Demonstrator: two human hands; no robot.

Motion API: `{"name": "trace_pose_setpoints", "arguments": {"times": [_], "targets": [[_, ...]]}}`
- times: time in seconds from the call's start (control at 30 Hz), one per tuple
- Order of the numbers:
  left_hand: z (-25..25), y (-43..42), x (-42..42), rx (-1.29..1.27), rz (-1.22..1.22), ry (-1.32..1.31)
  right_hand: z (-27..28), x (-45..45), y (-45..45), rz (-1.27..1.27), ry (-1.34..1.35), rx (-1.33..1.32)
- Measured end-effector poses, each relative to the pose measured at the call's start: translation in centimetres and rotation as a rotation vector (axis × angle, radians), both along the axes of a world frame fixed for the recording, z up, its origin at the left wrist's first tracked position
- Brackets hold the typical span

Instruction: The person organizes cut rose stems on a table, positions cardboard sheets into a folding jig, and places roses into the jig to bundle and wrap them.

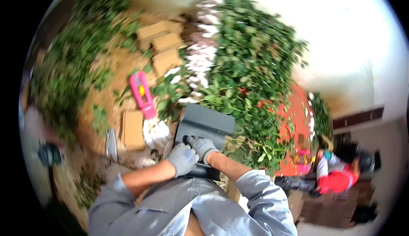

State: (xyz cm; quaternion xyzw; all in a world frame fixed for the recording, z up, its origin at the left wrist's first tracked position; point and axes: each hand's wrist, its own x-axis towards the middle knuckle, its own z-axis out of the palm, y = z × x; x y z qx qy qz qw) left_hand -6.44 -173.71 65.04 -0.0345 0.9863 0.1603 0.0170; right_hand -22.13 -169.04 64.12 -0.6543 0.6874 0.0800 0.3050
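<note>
My left hand (183,158), in a pale grey work glove, is curled over the near left part of a dark grey box-like object (208,120) in front of my body. Close beside it, my right hand (204,148), gloved alike, has its fingers bent in on the same object, next to a small black knob-like piece (185,139). The two hands nearly touch. Whatever the fingers pinch is hidden under the gloves. A black lower edge (204,172) of the object shows below my hands.
Leafy green stems (255,44) with white-wrapped ends (206,35) are heaped ahead. To the left are a pink tool (142,95), brown cardboard pieces (133,129), white gloves (156,133), a metal piece (111,144) and more foliage (81,52). A person in red (338,180) works at right.
</note>
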Motion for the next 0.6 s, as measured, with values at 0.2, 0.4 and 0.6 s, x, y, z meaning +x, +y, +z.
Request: {"name": "trace_pose_setpoints", "arguments": {"times": [0.2,0.4,0.6], "targets": [[-0.4,0.2,0.6,-0.208,-0.063,0.183,-0.6,0.0,0.5,-0.027,-0.075,-0.077],[-0.5,1.1,0.9,-0.184,-0.001,0.226,-0.5,-0.5,1.3,-0.038,-0.172,-0.095],[2.2,3.6,0.9,-0.077,0.158,0.15,-0.7,-0.5,2.1,-0.018,-0.155,-0.174]]}}
